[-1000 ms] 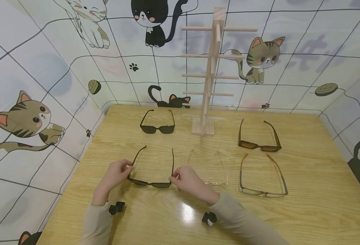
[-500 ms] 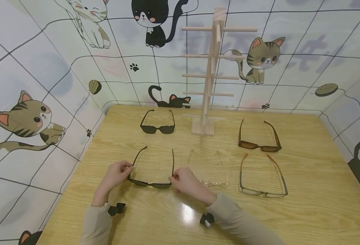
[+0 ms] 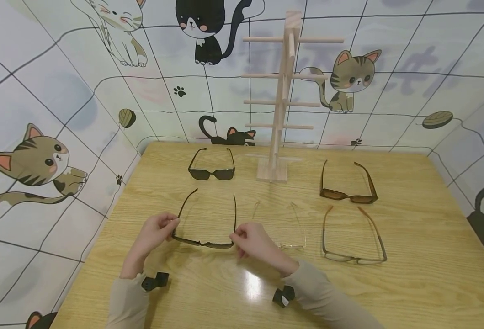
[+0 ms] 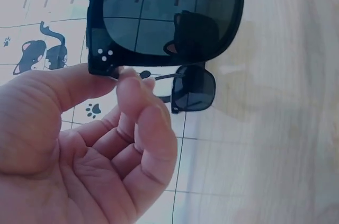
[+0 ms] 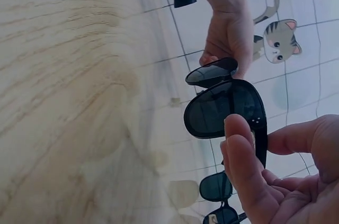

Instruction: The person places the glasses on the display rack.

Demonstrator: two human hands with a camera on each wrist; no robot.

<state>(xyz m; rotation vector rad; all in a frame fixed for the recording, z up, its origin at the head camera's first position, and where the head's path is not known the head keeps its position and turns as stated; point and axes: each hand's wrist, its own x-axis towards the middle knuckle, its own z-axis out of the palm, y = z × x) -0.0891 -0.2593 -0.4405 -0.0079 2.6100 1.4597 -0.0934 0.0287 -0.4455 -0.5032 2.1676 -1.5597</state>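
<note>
A pair of black sunglasses (image 3: 220,245), temples unfolded and pointing away from me, is held between my two hands. My left hand (image 3: 154,235) pinches it at the left hinge; in the left wrist view the thumb and index finger meet at the frame corner, below a dark lens (image 4: 159,17) with small silver dots. On the other side, my right hand (image 3: 256,242) pinches the right temple close to its hinge. The right wrist view shows the thumb and fingers on either side of that temple (image 5: 261,147). Clear-framed glasses (image 3: 293,247) lie just right of my right hand, partly hidden by it.
A wooden rack (image 3: 280,91) with crossbars stands at the back of the table (image 3: 209,292). Other black sunglasses (image 3: 212,174) lie left of its base. On the right are brown sunglasses (image 3: 348,196) and, nearer, glasses with orange-brown temple tips (image 3: 354,260). A cat-patterned backdrop (image 3: 155,91) surrounds the table.
Both hands keep their pinch. The black sunglasses have shifted slightly away from me and tilted, their temple tips higher in the head view and their lenses looking narrower.
</note>
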